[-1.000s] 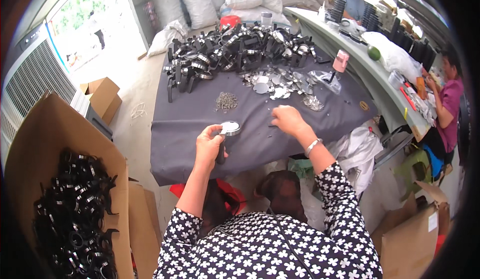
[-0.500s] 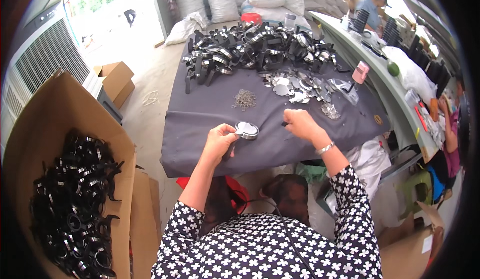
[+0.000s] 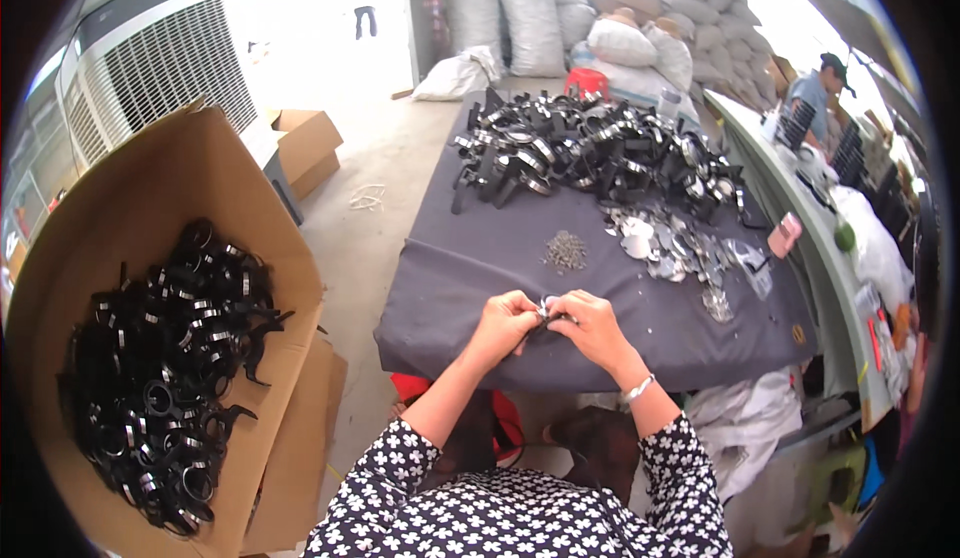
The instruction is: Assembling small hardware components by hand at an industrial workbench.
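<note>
Above the front part of the grey-clothed table (image 3: 450, 293), my left hand (image 3: 506, 322) and my right hand (image 3: 592, 328) meet with bent fingers. Between the fingertips sits a black part with a silver round rim (image 3: 543, 314), mostly hidden by the fingers. Both hands pinch it, and its exact kind cannot be made out. Just beyond the hands lies a small heap of tiny metal pieces (image 3: 566, 251). To the right of that heap are loose silver discs (image 3: 640, 238). A big pile of black parts with silver rings (image 3: 600, 143) covers the table's far end.
At left stands a tall cardboard box (image 3: 285, 358) full of similar black ring parts (image 3: 170, 388). Small metal bits in clear plastic (image 3: 750, 268) and a pink object (image 3: 785, 235) lie at right. A long bench (image 3: 745, 138) with stacked black items runs along the right, with a person behind it.
My hands have come together; the right has closed in on the silver-rimmed part, which is tilted and mostly covered now. The whole view has shifted, so the scene sits further right.
</note>
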{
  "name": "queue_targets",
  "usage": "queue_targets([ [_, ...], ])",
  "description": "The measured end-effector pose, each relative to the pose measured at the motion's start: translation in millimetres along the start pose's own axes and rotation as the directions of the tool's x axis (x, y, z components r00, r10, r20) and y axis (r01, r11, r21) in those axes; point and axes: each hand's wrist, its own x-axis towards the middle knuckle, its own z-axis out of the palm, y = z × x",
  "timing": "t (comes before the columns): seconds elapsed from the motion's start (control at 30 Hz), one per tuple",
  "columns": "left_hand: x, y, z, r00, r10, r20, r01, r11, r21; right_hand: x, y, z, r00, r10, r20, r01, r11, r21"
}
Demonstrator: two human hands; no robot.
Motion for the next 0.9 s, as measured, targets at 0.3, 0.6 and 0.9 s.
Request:
queue_targets([
  [0.3, -17.6, -16.0, 5.0, 0.852, 0.523, 0.004, -0.422, 0.683, 0.596, 18.2, 0.2, -9.9, 0.979, 0.077, 0.186, -0.069, 0.997, -0.045],
  [0.6, -3.7, -13.5, 2.3, 0.790, 0.611, 0.057, -0.476, 0.551, 0.685, 58.3, 22.3, -16.0, 0.879, 0.109, 0.465, -0.137, 0.990, 0.026],
  [0.9, -6.5, -11.5, -4.5, 0.859, 0.510, -0.046, -0.404, 0.730, 0.551, -40.8, 8.8, -21.6, 0.835, 0.394, -0.384, -0.378, 0.918, 0.120],
])
